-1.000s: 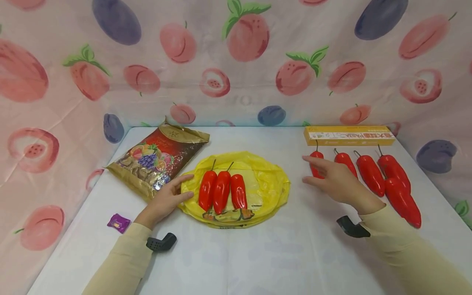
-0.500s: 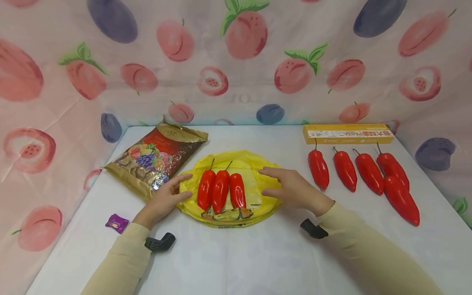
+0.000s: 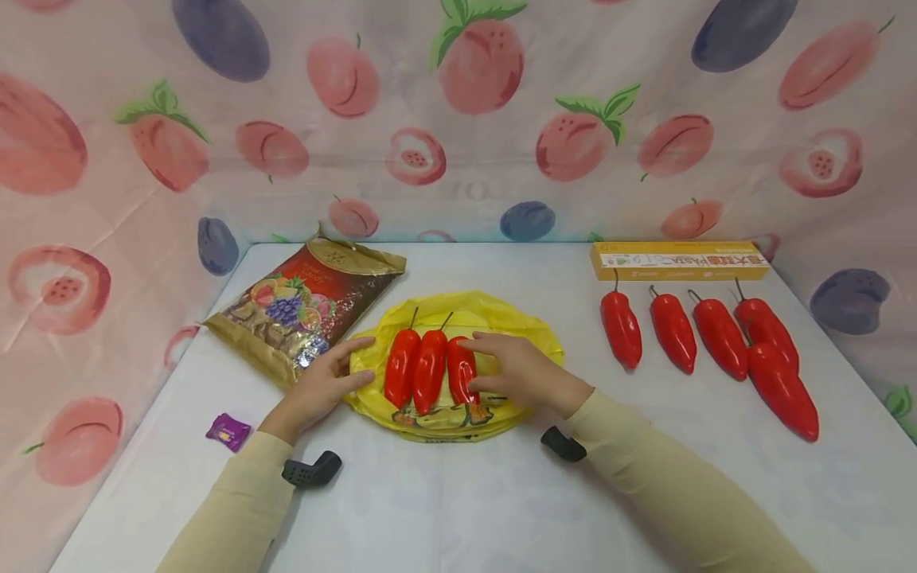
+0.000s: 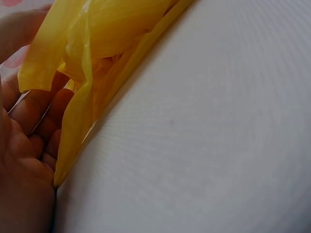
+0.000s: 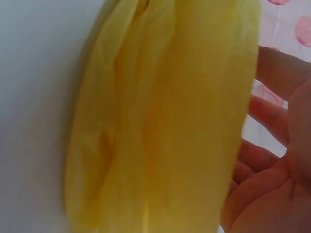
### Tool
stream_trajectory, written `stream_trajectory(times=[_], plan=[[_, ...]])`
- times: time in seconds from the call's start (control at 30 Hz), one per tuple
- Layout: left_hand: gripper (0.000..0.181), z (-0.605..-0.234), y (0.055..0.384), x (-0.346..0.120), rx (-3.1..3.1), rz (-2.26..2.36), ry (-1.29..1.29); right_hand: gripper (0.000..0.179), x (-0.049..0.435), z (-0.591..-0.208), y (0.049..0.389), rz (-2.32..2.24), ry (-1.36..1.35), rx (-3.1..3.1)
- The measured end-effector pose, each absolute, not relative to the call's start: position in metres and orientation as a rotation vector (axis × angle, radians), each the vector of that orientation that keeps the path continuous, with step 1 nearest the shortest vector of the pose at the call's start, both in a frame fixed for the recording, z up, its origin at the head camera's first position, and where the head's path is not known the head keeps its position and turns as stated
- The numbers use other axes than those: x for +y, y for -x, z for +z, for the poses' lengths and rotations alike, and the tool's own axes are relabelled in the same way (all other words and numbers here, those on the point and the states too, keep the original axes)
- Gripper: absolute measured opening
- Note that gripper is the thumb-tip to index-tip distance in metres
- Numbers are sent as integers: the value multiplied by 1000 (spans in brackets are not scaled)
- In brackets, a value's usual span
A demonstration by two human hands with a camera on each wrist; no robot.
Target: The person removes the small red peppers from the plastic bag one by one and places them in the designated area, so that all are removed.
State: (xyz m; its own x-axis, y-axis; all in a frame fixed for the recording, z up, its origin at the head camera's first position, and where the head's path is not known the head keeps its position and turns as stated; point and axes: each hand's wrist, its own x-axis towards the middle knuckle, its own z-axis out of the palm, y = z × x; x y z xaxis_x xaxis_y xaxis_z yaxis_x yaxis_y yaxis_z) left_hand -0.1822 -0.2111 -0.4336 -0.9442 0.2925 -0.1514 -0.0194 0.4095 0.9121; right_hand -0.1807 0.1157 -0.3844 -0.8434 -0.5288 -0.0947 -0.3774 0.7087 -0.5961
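Note:
A spread yellow plastic bag (image 3: 526, 334) lies at the table's middle. On it, side by side, are three glossy red chili peppers: a left one (image 3: 403, 370), a middle one (image 3: 430, 370) and a right one (image 3: 461, 358). My left hand (image 3: 322, 390) rests at the bag's left edge, thumb and index finger apart over the rim. From the right, my right hand (image 3: 526, 370) reaches over the bag, its spread thumb and index finger at the right pepper. The wrist views show the bag's yellow film (image 4: 112, 34) hiding some fingertips of each hand.
Several more red peppers (image 3: 671, 333) lie on the table to the right. Behind them is a yellow pasta box (image 3: 680, 261). A red and gold candy bag (image 3: 311, 298) lies at the back left, near a purple wrapped candy (image 3: 229, 432). Patterned cloth walls enclose the table.
My right hand has moved left from above the loose peppers, across the bag, to the right pepper on it. My left hand has stayed at the bag's edge.

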Motion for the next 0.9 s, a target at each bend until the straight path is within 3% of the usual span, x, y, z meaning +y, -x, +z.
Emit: stream_trajectory(times=[0.37,0.9], plan=[[61,-432,181,-210,2382,1542,-212,67,95,-392,187,-823,581,2621],[61,-431,182,-210,2378,1542,-213,60,104,-390,194,-796,466,2564]])
